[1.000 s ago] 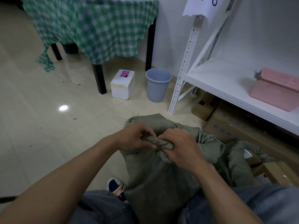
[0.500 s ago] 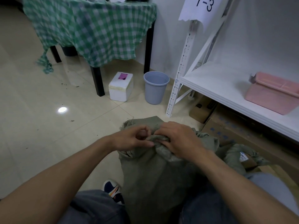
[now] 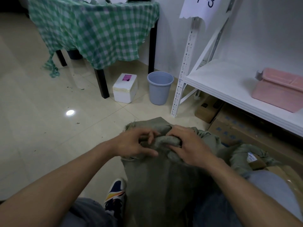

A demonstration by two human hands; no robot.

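A grey-green woven sack (image 3: 157, 182) stands upright between my knees, its mouth gathered into a twisted bunch at the top. My left hand (image 3: 132, 145) sits at the left of that bunch, fingers curled and spread around the fabric, thumb pressed on the sack's front. My right hand (image 3: 188, 148) grips the twisted neck from the right, fingers wrapped over it. A second sack of the same cloth (image 3: 242, 154) lies behind to the right.
A table with a green checked cloth (image 3: 98, 30) stands at the back. Below it are a white foam box (image 3: 125, 87) and a blue bin (image 3: 159, 87). A white shelf rack (image 3: 229, 86) on the right holds a pink case (image 3: 278, 89); cardboard boxes (image 3: 229, 128) lie beneath.
The fingers of my left hand have loosened and spread around the bunched neck. My right hand has shifted its grip on the twist. The view has tilted slightly.
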